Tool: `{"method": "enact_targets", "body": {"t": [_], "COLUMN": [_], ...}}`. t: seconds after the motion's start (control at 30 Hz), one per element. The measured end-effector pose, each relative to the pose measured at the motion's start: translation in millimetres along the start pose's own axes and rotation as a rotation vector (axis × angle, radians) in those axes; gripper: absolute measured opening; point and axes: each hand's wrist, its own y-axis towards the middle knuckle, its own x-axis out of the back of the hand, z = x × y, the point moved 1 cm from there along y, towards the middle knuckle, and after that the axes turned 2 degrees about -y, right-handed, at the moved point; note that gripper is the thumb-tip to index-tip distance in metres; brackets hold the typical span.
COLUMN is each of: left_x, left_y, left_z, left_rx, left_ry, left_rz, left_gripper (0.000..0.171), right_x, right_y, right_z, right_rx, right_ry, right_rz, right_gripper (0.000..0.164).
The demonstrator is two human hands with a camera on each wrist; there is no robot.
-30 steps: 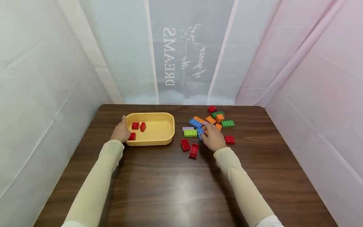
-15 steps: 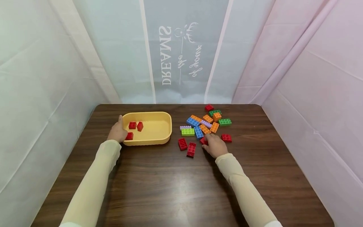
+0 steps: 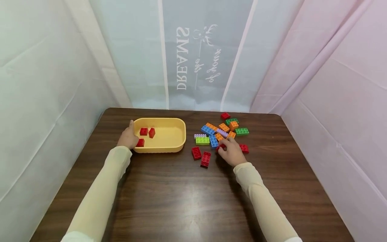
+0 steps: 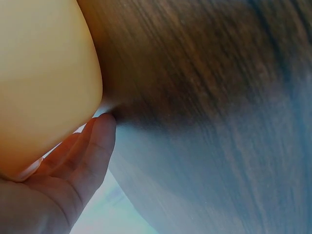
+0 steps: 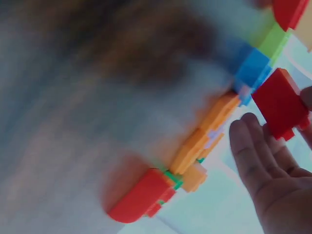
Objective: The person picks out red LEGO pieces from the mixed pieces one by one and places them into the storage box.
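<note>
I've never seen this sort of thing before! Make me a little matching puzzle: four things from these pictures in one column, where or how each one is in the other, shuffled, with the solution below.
Things
1. left hand
2. right hand
3. yellow tray
4. lime-green brick

Where or how
A. has three red bricks inside
B. lies on the table beside a blue brick
C. touches the tray's left end
D. pinches a red brick

Right pairs: 1-C, 2-D, 3-A, 4-B
</note>
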Motion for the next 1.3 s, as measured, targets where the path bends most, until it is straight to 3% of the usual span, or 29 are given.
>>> {"method": "enact_targets", "body": {"t": [0.23, 0.33, 0.5, 0.9, 1.3], "left_x": [1.4, 2.0, 2.6, 2.9, 1.0], "left_y": [0.1, -0.4, -0.2, -0.4, 1.2], "left_z": [-0.6, -0.2, 1.6, -3.8, -0.6], "left_rx": [0.013, 0.007, 0.017, 0.032, 0.008], "left_ry": [0.000, 0.005, -0.006, -0.031, -0.029], "left_rz": [0.007, 0.003, 0.004, 0.002, -0.030], "left_gripper": [0.087, 0.087, 0.087, 0.086, 0.084], "right_x": [5, 7, 7, 9, -4], "right_y": [9, 11, 14, 24, 44], "right_z": [17, 25, 33, 64, 99], "right_rx": [0.079, 0.098, 0.197, 0.345, 0.353], "right_ry": [0.134, 0.165, 0.121, 0.124, 0.146], "right_rz": [-0.078, -0.104, -0.147, -0.201, -0.121], "right_gripper": [0.040, 0.034, 0.021, 0.019, 0.017]}}
